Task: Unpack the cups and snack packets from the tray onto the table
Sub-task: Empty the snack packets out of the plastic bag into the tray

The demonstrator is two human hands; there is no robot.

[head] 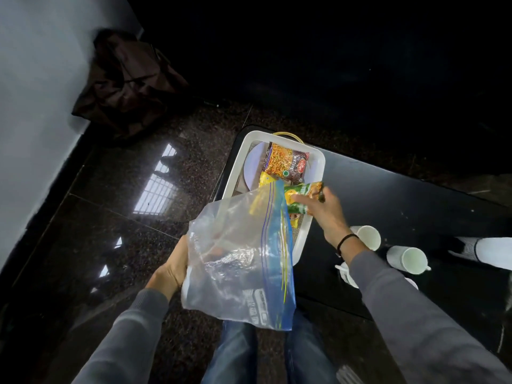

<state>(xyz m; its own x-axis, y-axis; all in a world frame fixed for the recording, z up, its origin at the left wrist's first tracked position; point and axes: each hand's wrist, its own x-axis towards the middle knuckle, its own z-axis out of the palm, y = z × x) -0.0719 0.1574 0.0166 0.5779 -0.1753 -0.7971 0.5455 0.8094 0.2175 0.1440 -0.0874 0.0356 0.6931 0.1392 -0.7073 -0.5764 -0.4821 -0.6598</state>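
Right hand (pixel 324 214): fingers curled round the green snack packet (pixel 297 200), held just above the near right corner of the tray, a little right of the frame's centre; a dark band (pixel 346 241) circled the wrist.
Left hand (pixel 169 270): lower left of centre, it gripped the left side of the zip bag (pixel 241 261); its fingers lay behind the plastic and showed only dimly.
Zip bag: clear plastic with a blue seal strip down its right edge, held up over the knees and hiding the near end of the tray.
Tray (pixel 314 162): white and rectangular, it sat at the left end of the dark surface (pixel 388 195), at the frame's centre.
Mixture packet (pixel 285 164): orange and brown, it lay in the far half of the tray, over a pale plate (pixel 253 164).
Yellow packet (pixel 266 180): in the tray, just below the mixture packet, partly behind the zip bag's top edge.
First cup (pixel 368 237): white, on the surface right of the tray, mouth turned toward the camera.
Second cup (pixel 407 259): white with a handle, just right of the first cup, mouth likewise toward the camera.
Other crockery (pixel 345 274): a white piece behind the right sleeve, too hidden to identify.
Floor (pixel 110 189): dark speckled stone, mirroring a bright window grille at left centre.
Brown bag (pixel 130 79): slumped on the floor in the upper left, against the pale wall (pixel 33 79).
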